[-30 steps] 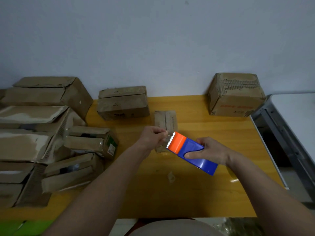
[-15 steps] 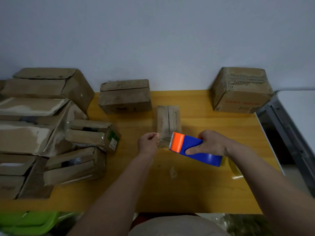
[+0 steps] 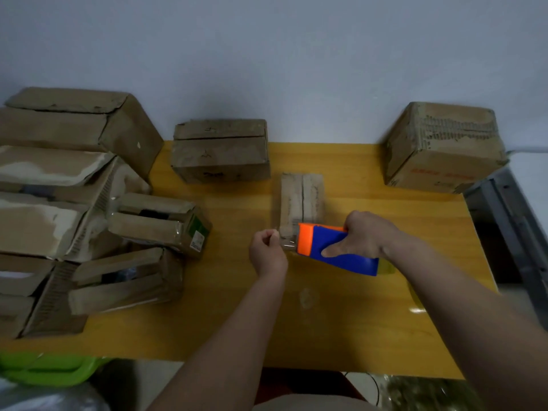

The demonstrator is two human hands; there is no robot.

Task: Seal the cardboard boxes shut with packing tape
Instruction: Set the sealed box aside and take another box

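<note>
Our left hand (image 3: pixel 268 255) has its fingertips (image 3: pixel 271 236) pinched on the free end of the clear packing tape (image 3: pixel 287 243), with the other fingers curled in. Our right hand (image 3: pixel 366 237) is wrapped round the blue body of the tape dispenser (image 3: pixel 336 250), thumb along its side, orange cutter end facing left toward the pinch. Only a short span of tape shows between the two hands, just over the near end of the small cardboard box (image 3: pixel 302 201), which lies on the yellow table (image 3: pixel 341 315) with its centre seam running away from us.

To do this step well, we judge we should draw out more tape while holding it taut, so it does not fold back on itself. We then lay the end low on the box's near face, centred on the seam, and press it down before running the dispenser along the seam. More boxes wait in the pile of boxes (image 3: pixel 74 209) at left.
</note>
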